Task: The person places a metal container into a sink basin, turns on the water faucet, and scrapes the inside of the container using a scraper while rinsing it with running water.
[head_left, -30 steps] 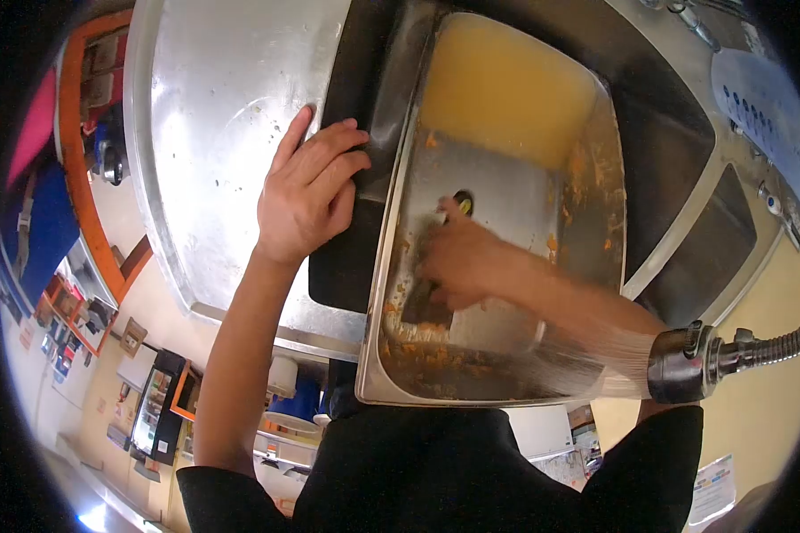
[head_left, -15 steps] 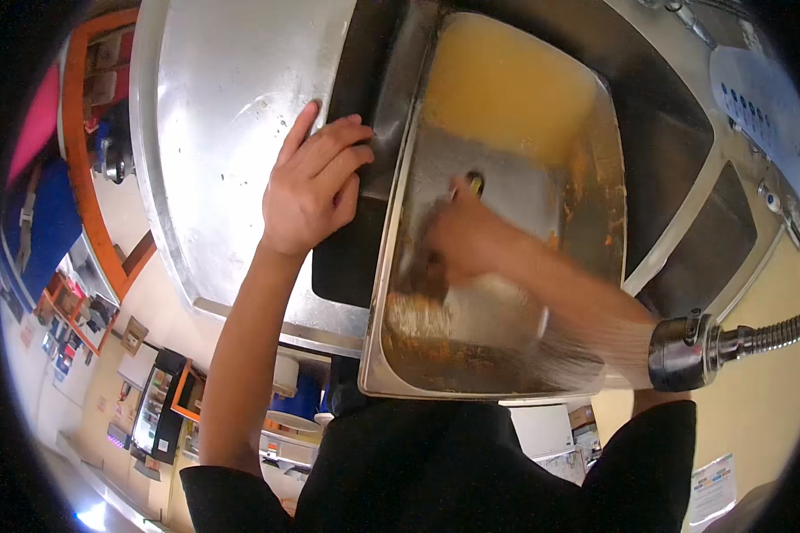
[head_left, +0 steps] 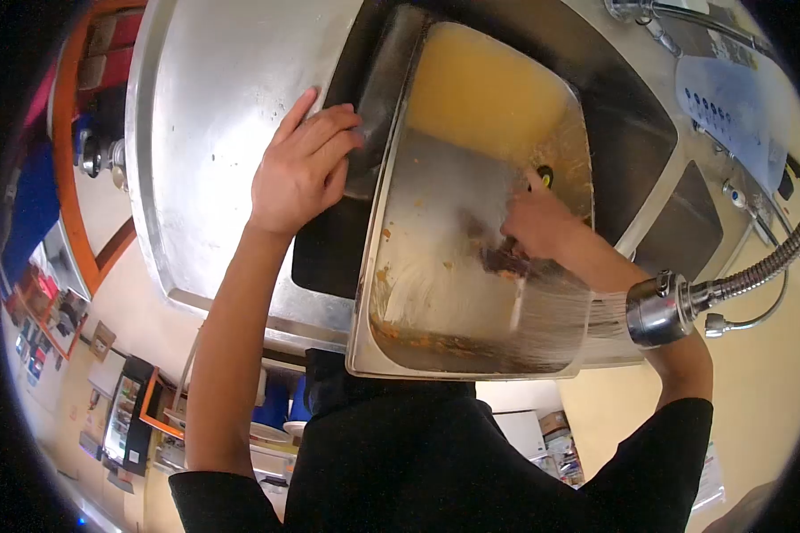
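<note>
A deep metal pan (head_left: 357, 329) lies tilted in the sink, with cloudy yellow water (head_left: 489, 89) at its far end and orange-brown residue along its walls. My right hand (head_left: 542, 222) is closed on a brush (head_left: 545, 176) inside the pan, near its right wall; the brush head is blurred. My left hand (head_left: 298, 169) rests with fingers apart on the sink's left edge, holding nothing. From the right, a spray nozzle (head_left: 657, 309) sends water across my right forearm into the pan.
A metal drainboard (head_left: 213, 133) extends to the left. Beyond the sink's right divider is another basin (head_left: 684, 226). A flexible metal hose (head_left: 773, 258) runs to the nozzle. A pale perforated plastic item (head_left: 728, 111) and taps stand at the upper right.
My right hand has moved the brush rightward across the pan, away from the left wall. Less residue shows at the lower left. The view has shifted slightly; my left hand stays at the sink edge.
</note>
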A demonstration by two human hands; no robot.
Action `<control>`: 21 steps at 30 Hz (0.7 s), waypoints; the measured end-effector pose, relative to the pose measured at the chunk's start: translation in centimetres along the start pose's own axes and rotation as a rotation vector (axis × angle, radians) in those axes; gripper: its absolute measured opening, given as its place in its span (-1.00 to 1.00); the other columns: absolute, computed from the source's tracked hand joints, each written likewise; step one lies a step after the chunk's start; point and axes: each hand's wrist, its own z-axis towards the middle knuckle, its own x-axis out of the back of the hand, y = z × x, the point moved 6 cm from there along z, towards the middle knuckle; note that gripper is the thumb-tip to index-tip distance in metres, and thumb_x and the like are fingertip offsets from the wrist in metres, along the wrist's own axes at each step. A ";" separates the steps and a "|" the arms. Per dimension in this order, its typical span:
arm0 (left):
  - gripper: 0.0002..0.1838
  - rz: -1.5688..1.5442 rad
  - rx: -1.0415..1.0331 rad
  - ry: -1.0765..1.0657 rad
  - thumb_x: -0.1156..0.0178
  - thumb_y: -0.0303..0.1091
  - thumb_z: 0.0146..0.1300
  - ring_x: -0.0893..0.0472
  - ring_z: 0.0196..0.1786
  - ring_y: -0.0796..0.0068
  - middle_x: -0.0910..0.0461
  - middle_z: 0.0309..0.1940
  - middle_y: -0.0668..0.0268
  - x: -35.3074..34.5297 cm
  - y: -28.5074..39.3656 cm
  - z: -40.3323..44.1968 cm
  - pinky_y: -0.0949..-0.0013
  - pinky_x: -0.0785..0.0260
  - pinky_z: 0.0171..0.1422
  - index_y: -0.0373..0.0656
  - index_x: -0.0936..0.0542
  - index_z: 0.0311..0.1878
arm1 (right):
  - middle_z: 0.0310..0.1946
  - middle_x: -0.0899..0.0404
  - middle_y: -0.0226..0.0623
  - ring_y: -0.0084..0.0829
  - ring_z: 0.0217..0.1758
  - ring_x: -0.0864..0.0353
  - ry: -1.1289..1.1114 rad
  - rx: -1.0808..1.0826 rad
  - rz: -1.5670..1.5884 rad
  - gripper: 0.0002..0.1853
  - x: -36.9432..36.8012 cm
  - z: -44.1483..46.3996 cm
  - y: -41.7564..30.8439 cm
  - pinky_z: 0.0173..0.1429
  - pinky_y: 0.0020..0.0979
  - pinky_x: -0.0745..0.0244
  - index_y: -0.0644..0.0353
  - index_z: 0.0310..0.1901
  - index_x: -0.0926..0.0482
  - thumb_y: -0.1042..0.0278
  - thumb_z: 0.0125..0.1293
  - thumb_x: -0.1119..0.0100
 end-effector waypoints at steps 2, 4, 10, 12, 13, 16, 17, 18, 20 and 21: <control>-0.79 -0.009 -0.011 0.016 -0.24 -0.61 0.04 -0.64 0.16 0.36 -0.64 -0.05 0.35 0.0 -0.1 -0.1 0.08 -0.26 0.57 -0.11 -0.62 -0.24 | -0.27 -0.69 -0.35 -0.26 0.09 -0.59 0.023 0.119 0.133 -0.68 -1.7 -0.9 -3.3 0.50 0.20 0.08 -0.14 -0.20 -0.80 -0.11 0.10 -0.44; -0.79 -0.013 -0.014 0.031 -0.24 -0.60 0.04 -0.64 0.16 0.36 -0.64 -0.05 0.35 0.0 -0.3 -0.2 0.08 -0.27 0.57 -0.12 -0.61 -0.24 | -0.24 -0.69 -0.36 -0.29 0.09 -0.58 0.070 0.155 0.253 -0.67 -2.7 -0.8 -3.6 0.52 0.22 0.12 -0.16 -0.20 -0.80 -0.13 0.07 -0.44; -0.77 -0.034 -0.020 0.048 -0.26 -0.58 0.05 -0.63 0.17 0.35 -0.64 -0.04 0.33 0.1 -0.5 -0.4 0.10 -0.28 0.57 -0.13 -0.61 -0.19 | -0.23 -0.65 -0.44 -0.32 0.06 -0.58 0.184 0.037 0.278 -0.65 -2.0 -1.1 -1.3 0.52 0.29 0.16 -0.17 -0.20 -0.78 -0.17 0.08 -0.40; -0.77 -0.038 -0.026 0.059 -0.27 -0.57 0.05 -0.63 0.17 0.35 -0.64 -0.03 0.32 0.0 -0.5 -0.6 0.11 -0.27 0.57 -0.13 -0.60 -0.18 | -0.26 -0.64 -0.46 -0.33 0.04 -0.57 0.092 0.151 0.220 -0.65 -1.4 -1.5 -3.6 0.52 0.29 0.15 -0.16 -0.20 -0.78 -0.18 0.09 -0.39; -0.76 -0.042 -0.028 0.056 -0.27 -0.57 0.05 -0.63 0.17 0.35 -0.64 -0.03 0.32 0.0 -0.6 -0.6 0.11 -0.27 0.57 -0.13 -0.61 -0.18 | -0.26 -0.64 -0.46 -0.34 0.03 -0.57 0.140 0.099 0.251 -0.65 -1.4 -1.2 -2.5 0.51 0.27 0.13 -0.16 -0.21 -0.78 -0.17 0.08 -0.40; -0.75 -0.056 -0.026 0.058 -0.27 -0.57 0.04 -0.63 0.17 0.35 -0.65 -0.02 0.32 -0.1 -0.7 -0.8 0.12 -0.27 0.57 -0.13 -0.62 -0.16 | -0.27 -0.63 -0.46 -0.36 0.01 -0.57 0.260 0.027 0.267 -0.68 -1.7 -0.4 0.4 0.50 0.24 0.09 -0.17 -0.24 -0.78 -0.14 0.06 -0.42; -0.74 -0.058 -0.024 0.067 -0.28 -0.57 0.04 -0.63 0.17 0.36 -0.65 -0.02 0.32 -0.2 -0.7 -0.9 0.12 -0.27 0.58 -0.13 -0.62 -0.16 | -0.28 -0.63 -0.46 -0.37 0.01 -0.57 0.286 0.058 0.220 -0.68 -1.7 -0.4 -0.2 0.50 0.23 0.08 -0.17 -0.25 -0.78 -0.14 0.06 -0.42; -0.74 -0.059 -0.024 0.076 -0.28 -0.56 0.04 -0.63 0.17 0.36 -0.65 -0.02 0.33 -0.2 -0.9 -0.9 0.12 -0.27 0.58 -0.13 -0.62 -0.15 | -0.29 -0.63 -0.46 -0.37 0.00 -0.57 0.313 0.088 0.173 -0.69 -1.7 -0.5 -0.8 0.49 0.22 0.06 -0.17 -0.26 -0.78 -0.13 0.05 -0.43; -0.74 -0.056 -0.023 0.082 -0.28 -0.56 0.04 -0.64 0.16 0.37 -0.65 -0.02 0.33 0.1 -1.0 -0.8 0.13 -0.28 0.57 -0.13 -0.63 -0.14 | -0.33 -0.62 -0.45 -0.37 -0.02 -0.58 0.368 0.198 0.256 -0.72 -1.0 -0.5 -2.7 0.46 0.22 0.05 -0.15 -0.29 -0.77 -0.10 0.05 -0.44; -0.74 -0.065 -0.024 0.081 -0.28 -0.56 0.05 -0.64 0.16 0.38 -0.65 -0.02 0.33 0.1 -0.8 -0.8 0.14 -0.29 0.57 -0.14 -0.63 -0.14 | -0.33 -0.62 -0.45 -0.37 -0.03 -0.58 0.383 0.201 0.274 -0.72 -1.6 -0.3 -2.8 0.46 0.22 0.05 -0.15 -0.30 -0.77 -0.09 0.04 -0.44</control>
